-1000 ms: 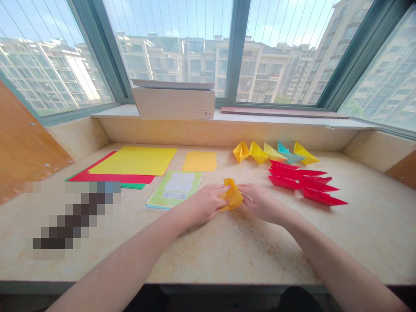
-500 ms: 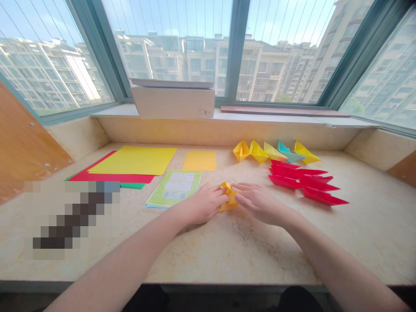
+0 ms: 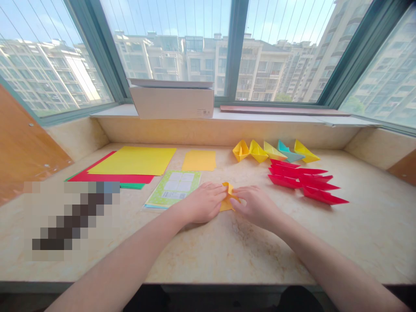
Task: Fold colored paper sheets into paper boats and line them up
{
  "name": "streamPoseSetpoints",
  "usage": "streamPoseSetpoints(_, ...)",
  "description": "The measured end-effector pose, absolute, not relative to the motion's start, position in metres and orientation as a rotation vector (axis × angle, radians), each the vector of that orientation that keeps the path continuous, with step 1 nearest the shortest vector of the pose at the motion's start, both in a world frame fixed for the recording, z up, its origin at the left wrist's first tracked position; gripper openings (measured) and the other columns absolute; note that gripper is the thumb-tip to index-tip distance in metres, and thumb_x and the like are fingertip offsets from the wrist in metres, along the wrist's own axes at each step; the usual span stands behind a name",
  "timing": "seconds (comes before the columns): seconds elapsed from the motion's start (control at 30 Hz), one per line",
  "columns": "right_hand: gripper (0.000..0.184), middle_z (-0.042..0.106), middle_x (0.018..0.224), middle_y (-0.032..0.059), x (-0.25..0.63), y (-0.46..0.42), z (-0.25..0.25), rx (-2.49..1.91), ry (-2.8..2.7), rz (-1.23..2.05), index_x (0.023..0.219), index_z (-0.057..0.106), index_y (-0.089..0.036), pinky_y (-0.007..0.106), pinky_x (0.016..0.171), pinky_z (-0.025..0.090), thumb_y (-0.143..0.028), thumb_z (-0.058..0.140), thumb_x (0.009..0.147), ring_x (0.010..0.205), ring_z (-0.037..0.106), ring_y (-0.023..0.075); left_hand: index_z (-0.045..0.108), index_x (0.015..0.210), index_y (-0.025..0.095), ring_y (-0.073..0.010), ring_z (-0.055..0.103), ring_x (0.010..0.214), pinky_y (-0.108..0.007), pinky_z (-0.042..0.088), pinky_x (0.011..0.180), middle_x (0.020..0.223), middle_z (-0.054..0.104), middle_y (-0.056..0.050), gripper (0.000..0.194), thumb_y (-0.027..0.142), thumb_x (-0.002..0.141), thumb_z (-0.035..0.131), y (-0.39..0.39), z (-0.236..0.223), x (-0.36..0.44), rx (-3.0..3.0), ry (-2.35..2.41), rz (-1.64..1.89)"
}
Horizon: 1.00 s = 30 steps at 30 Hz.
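Note:
A partly folded piece of yellow-orange origami paper (image 3: 227,204) lies on the counter between my hands, with a flap standing up at its far side. My left hand (image 3: 208,201) rests over its left part, fingers together and pressing on it. From the right, my right hand (image 3: 255,203) grips the raised flap, thumb on the near side and fingers on the far side. My fingers cover parts of the folds. Just left of my left hand lies a green-patterned packet (image 3: 175,188) in clear wrapping.
Several red paper boats (image 3: 325,196) stand to the right, behind them a row of yellow and blue boats (image 3: 258,152). Yellow sheets (image 3: 133,160) over red and green ones lie left, near small orange sheets (image 3: 199,160). A white box (image 3: 172,102) sits on the sill.
My right thumb has shifted left and nearer to me along the paper, and the fingers have bent more around the flap. My left hand has flattened slightly over its side.

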State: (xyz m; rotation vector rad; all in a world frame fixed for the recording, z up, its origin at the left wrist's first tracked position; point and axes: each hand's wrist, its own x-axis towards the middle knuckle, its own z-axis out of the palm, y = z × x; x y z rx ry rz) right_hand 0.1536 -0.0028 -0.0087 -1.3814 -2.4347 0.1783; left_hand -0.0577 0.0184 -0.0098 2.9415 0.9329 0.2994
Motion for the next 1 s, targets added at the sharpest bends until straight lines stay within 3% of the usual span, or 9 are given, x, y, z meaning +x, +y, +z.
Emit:
streamPoseSetpoints(0.13, 0.018, 0.075, 0.088, 0.0060, 0.154, -0.008, -0.008, -1.362, -2.465, 0.169, 0.084, 0.070, -0.019, 0.033, 0.086, 0.044, -0.024, 0.053, 0.089, 0.086, 0.069, 0.0213, 0.059, 0.121, 0.019, -0.0224, 0.052, 0.124, -0.037, 0.032, 0.109, 0.130, 0.062, -0.008, 0.032, 0.019, 0.093, 0.043, 0.018, -0.007, -0.057, 2.941, 0.934, 0.279)
streamPoseSetpoints(0.27, 0.014, 0.074, 0.093, 0.0075, 0.153, -0.011, -0.009, -1.354, -2.510, 0.126, 0.088, 0.069, -0.018, 0.035, 0.089, 0.044, -0.019, 0.055, 0.085, 0.091, 0.068, 0.0231, 0.059, 0.122, 0.017, -0.0234, 0.049, 0.127, -0.039, 0.030, 0.110, 0.133, 0.060, -0.010, 0.033, 0.020, 0.093, 0.043, 0.018, -0.007, -0.057, 2.948, 0.935, 0.277)
streamPoseSetpoints(0.5, 0.023, 0.073, 0.104, 0.0092, 0.154, -0.013, -0.009, -1.330, -2.554, 0.126, 0.105, 0.067, -0.019, 0.037, 0.091, 0.043, -0.018, 0.055, 0.085, 0.099, 0.066, 0.0252, 0.058, 0.125, 0.015, -0.0263, 0.051, 0.124, -0.043, 0.034, 0.108, 0.132, 0.060, -0.013, 0.036, 0.023, 0.093, 0.044, 0.022, -0.009, -0.058, 2.934, 0.925, 0.278)
streamPoseSetpoints(0.83, 0.023, 0.074, 0.102, 0.0055, 0.158, -0.007, -0.009, -1.334, -2.515, 0.186, 0.099, 0.068, -0.022, 0.033, 0.088, 0.044, -0.013, 0.053, 0.083, 0.096, 0.067, 0.0230, 0.065, 0.114, 0.016, -0.0268, 0.055, 0.115, -0.042, 0.039, 0.103, 0.120, 0.064, -0.011, 0.027, 0.023, 0.092, 0.050, 0.018, -0.001, -0.057, 2.988, 0.843, 0.321)
streamPoseSetpoints(1.0, 0.032, 0.075, 0.106, 0.0068, 0.162, -0.001, -0.012, -1.375, -2.420, 0.197, 0.107, 0.068, -0.021, 0.034, 0.087, 0.048, -0.011, 0.050, 0.083, 0.097, 0.068, 0.0242, 0.064, 0.117, 0.016, -0.0287, 0.054, 0.116, -0.044, 0.037, 0.103, 0.123, 0.063, -0.012, 0.032, 0.034, 0.094, 0.050, 0.015, 0.000, -0.057, 3.014, 0.876, 0.301)
